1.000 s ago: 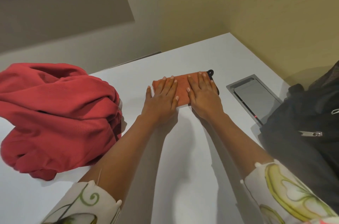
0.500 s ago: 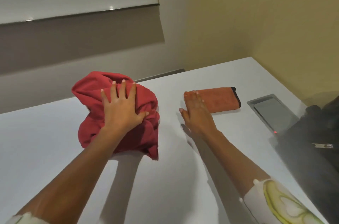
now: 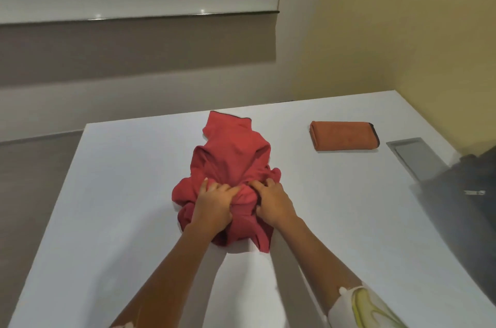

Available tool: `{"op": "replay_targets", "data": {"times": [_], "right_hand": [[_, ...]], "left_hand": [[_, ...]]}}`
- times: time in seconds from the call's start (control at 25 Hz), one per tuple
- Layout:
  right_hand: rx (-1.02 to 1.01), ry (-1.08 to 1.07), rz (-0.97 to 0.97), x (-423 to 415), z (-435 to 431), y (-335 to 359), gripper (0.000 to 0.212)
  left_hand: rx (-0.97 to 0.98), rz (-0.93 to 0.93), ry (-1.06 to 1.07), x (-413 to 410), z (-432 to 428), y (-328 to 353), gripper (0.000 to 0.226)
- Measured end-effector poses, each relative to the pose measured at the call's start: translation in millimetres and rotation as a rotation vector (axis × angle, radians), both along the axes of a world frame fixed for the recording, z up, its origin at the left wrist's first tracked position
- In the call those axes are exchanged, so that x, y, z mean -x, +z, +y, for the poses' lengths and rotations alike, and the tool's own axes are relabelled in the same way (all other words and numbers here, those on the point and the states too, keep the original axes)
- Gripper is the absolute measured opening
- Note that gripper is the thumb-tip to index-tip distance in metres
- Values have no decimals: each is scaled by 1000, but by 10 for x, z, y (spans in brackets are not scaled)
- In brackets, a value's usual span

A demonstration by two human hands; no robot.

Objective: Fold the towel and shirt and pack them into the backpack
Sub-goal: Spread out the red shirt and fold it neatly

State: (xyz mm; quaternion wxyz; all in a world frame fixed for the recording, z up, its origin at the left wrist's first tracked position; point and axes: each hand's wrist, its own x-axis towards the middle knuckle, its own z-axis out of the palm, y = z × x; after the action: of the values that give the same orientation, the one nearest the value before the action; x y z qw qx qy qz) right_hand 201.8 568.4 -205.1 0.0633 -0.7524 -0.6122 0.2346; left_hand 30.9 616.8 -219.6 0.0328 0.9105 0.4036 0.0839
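White tabletop [image 3: 107, 193] carries the crumpled red fabric shirt [image 3: 230, 161] at its middle, left hand [image 3: 213, 205] and right hand [image 3: 273, 202] both clutching bunched cloth at its near end; light, limp and floppy, it likely spreads best if taken by two hem corners

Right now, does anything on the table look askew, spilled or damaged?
Only the red shirt: it lies bunched and wrinkled left of the neatly folded orange towel, gripped by the left hand and right hand. Nothing looks spilled or damaged.
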Motion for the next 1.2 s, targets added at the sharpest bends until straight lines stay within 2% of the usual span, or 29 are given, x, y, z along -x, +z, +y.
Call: {"op": "replay_targets", "data": {"times": [0.16, 0.28, 0.36, 0.44, 0.52, 0.56, 0.64, 0.68, 0.76, 0.84, 0.92, 0.96, 1.08, 1.16, 1.2], "right_hand": [[121, -25, 1, 453, -695, 140, 54], [203, -82, 20, 825, -1253, 192, 50], [268, -100, 56, 1082, -1574, 223, 58], [370, -117, 149, 1242, -1767, 298, 78], [426, -121, 238, 1279, -1877, 403, 87], [392, -120, 232, 1244, -1882, 479, 77], [194, -208, 161, 1115, -1827, 691, 44], [73, -285, 110, 1039, -1772, 796, 35], [-112, -372, 41, 886, -1622, 946, 34], [-105, -303, 29, 790, -1458, 1015, 57], [34, -195, -5, 741, -1339, 984, 84], [98, -162, -7, 735, -1313, 946, 92], [241, -50, 66, 795, -1425, 746, 87], [310, 72, 75, 863, -1622, 629, 69], [318, 102, 109, 861, -1704, 596, 58]], "left_hand": [[-57, -62, -138, 448, -619, -15, 48], [-18, -63, -171, 711, -1106, -5, 46], [64, 68, -170, 863, -1290, 154, 48], [175, 177, -167, 966, -1331, 392, 58], [223, 97, -82, 1068, -1334, 654, 60], [193, 35, -16, 1107, -1308, 761, 60], [196, -66, 144, 1182, -1240, 882, 58], [250, -72, 209, 1197, -1223, 926, 58], [387, -13, 309, 1170, -1208, 940, 71], [517, 47, 365, 1109, -1203, 931, 90], [608, 57, 384, 1034, -1203, 886, 105], [634, 51, 385, 998, -1210, 865, 108], [676, -41, 435, 860, -1158, 892, 111], [725, -99, 480, 787, -1105, 888, 104], [743, -109, 455, 755, -1087, 865, 93]]}}
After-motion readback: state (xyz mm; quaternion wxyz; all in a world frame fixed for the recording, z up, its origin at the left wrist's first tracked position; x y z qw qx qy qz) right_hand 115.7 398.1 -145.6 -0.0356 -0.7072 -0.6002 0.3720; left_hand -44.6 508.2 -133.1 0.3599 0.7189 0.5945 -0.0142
